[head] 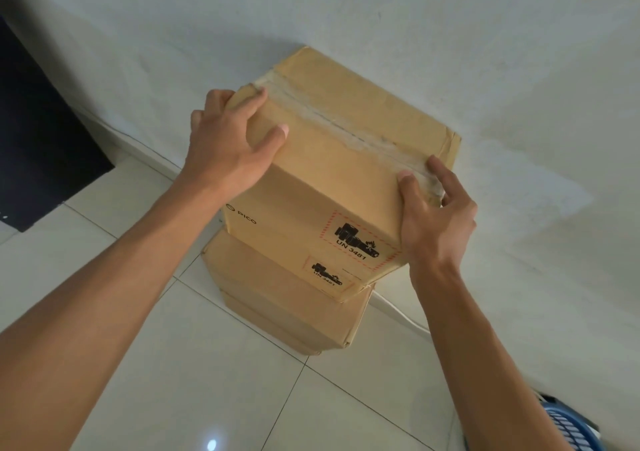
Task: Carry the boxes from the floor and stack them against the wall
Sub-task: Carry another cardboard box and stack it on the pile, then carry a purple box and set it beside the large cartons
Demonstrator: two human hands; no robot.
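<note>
A stack of brown cardboard boxes stands on the tiled floor against the white wall (450, 52). The top box (346, 139) has a taped seam across its lid and a UN 3481 battery label on its near face. My left hand (225, 145) grips the top box's left near corner, thumb and a finger on the lid, the rest down the side. My right hand (433, 215) holds its right near corner, thumb on the lid. A lower box (277, 277) with the same label sits beneath, turned slightly. Another box (294, 322) lies under that.
A dark piece of furniture (38, 132) stands at the left against the wall. A blue plastic basket (568, 426) shows at the bottom right corner. A white cable (401, 315) runs along the floor by the wall. Pale floor tiles (207, 381) stretch in front of the stack.
</note>
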